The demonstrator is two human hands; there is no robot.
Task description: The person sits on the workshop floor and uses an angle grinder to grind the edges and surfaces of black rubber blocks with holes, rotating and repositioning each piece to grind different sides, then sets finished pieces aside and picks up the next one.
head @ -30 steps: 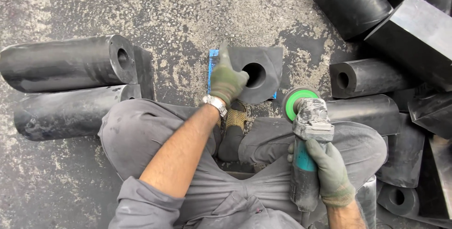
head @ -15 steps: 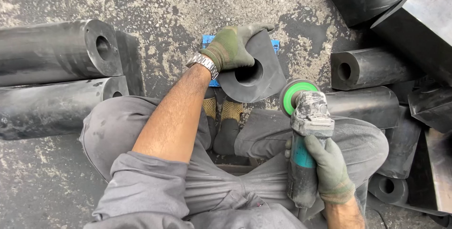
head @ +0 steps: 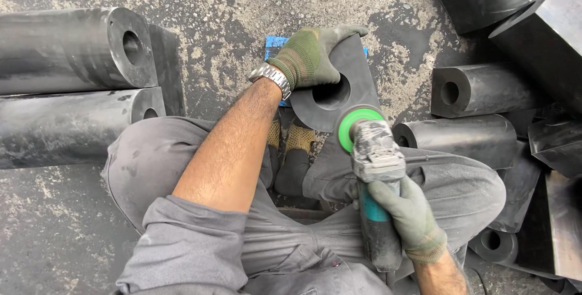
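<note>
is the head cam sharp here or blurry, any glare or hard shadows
Head view: sharp overall, with the glove weave on the left hand and the grit on the concrete floor crisp; light is soft and even, shadows faint; mild sheen, no blown glare, on the long black cylinders; the black block with a hole and the angle grinder in the right hand are clear.
</note>
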